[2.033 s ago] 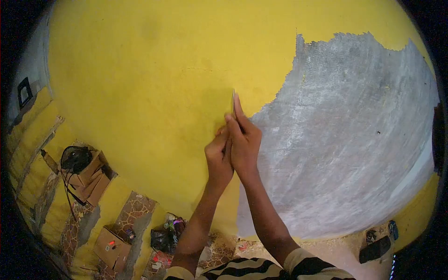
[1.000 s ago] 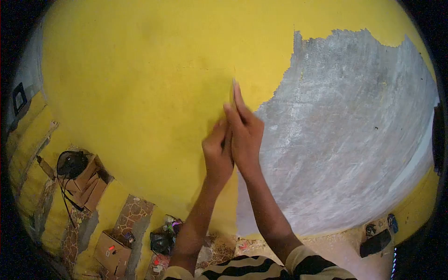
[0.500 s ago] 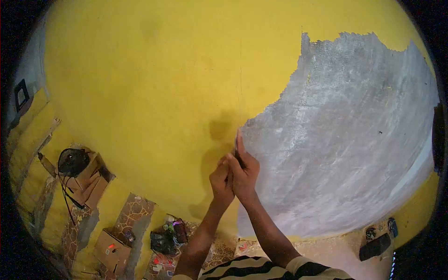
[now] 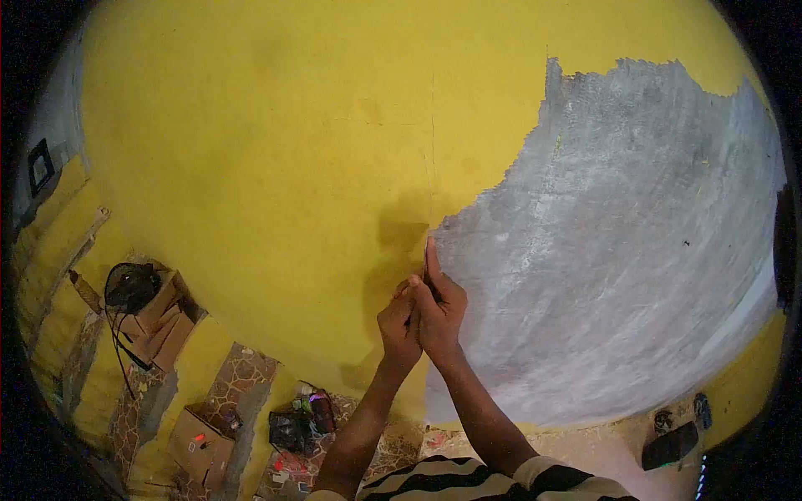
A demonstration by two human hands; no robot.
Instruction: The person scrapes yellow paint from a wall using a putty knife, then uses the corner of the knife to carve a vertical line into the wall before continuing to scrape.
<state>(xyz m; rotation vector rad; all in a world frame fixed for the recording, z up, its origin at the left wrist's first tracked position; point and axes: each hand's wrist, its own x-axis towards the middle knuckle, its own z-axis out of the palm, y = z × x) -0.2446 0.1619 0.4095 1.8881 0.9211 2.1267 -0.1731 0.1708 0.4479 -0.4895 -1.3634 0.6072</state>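
Note:
In front of me is a yellow wall (image 4: 251, 167) with a large bare grey patch (image 4: 601, 250) on its right, edged raggedly. My right hand (image 4: 440, 317) is closed, its index finger stretched up along a thin flat scraper (image 4: 427, 265) that shows almost edge-on. Against its left side, my left hand (image 4: 399, 327) is closed around the lower part of the same scraper, whose handle is hidden by the fingers. The scraper's tip is at the lower left corner of the grey patch, where it meets the yellow paint. A squarish shadow falls just left of it.
Stone-patterned steps run down the lower left. On them are a cardboard box (image 4: 167, 334) with a black fan-like object (image 4: 132, 286), another box (image 4: 200, 447) and a black bag (image 4: 289, 431). A dark box-like object (image 4: 670, 445) lies on the floor at lower right.
The view has shifted slightly, so the grey patch sits a little farther right. Both hands keep the same grip, and the scraper's tip stays near the patch's lower left corner.

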